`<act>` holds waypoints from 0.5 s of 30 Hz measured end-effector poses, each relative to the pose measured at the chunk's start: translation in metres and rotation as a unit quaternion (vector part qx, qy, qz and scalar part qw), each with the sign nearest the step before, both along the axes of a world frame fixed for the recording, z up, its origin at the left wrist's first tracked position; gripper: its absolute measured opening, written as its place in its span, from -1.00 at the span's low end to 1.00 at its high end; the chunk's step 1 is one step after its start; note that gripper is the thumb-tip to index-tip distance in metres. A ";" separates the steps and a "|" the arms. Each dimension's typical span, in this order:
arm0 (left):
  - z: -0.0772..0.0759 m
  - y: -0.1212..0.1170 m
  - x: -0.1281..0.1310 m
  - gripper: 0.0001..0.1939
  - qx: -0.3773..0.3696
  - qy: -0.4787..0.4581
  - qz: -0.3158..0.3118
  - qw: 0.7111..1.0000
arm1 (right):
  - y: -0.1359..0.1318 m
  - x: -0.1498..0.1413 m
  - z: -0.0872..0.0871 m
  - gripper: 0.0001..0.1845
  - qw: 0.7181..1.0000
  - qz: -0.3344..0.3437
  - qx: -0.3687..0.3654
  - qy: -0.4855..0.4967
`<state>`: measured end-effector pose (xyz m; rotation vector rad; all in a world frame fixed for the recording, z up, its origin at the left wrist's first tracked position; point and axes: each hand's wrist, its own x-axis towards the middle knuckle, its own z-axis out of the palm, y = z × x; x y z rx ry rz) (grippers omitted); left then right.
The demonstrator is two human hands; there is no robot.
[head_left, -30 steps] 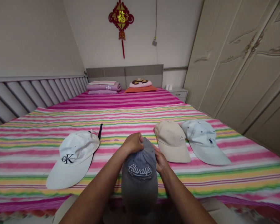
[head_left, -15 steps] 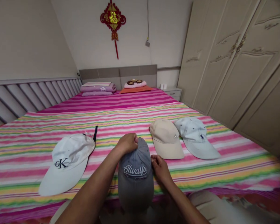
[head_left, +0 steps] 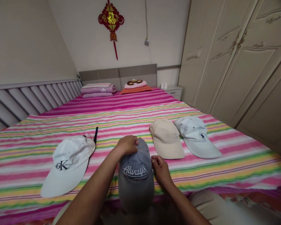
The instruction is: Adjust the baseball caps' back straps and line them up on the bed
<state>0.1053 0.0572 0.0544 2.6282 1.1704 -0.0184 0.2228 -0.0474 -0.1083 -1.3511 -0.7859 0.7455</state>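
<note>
Left hand (head_left: 126, 145): cupped palm-down over the top of the grey baseball cap (head_left: 136, 184), knuckles up, fingers (head_left: 135, 141) bent down around its crown.
Right hand (head_left: 161, 170): just beside the cap's right side, back of the hand up, fingers (head_left: 154, 160) loosely curled toward it; whether they touch it cannot be told.
Left forearm (head_left: 91, 184): reaching in from the lower left, slanting up toward the cap.
Right forearm (head_left: 181, 200): coming in from the lower right, wrist slightly bent, slanting up toward the cap.
</note>
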 end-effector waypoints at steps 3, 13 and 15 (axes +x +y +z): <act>-0.001 0.001 0.000 -0.75 0.001 0.001 -0.006 1.000 | 0.000 -0.001 0.001 -0.82 1.000 0.002 -0.002 0.004; 0.000 0.001 -0.002 -0.76 0.003 -0.024 -0.005 1.000 | 0.007 0.004 0.003 -0.86 0.999 0.010 -0.030 -0.033; 0.000 0.002 -0.001 -0.76 0.000 -0.031 -0.002 1.000 | 0.008 0.006 0.006 -0.88 0.998 0.009 -0.040 -0.056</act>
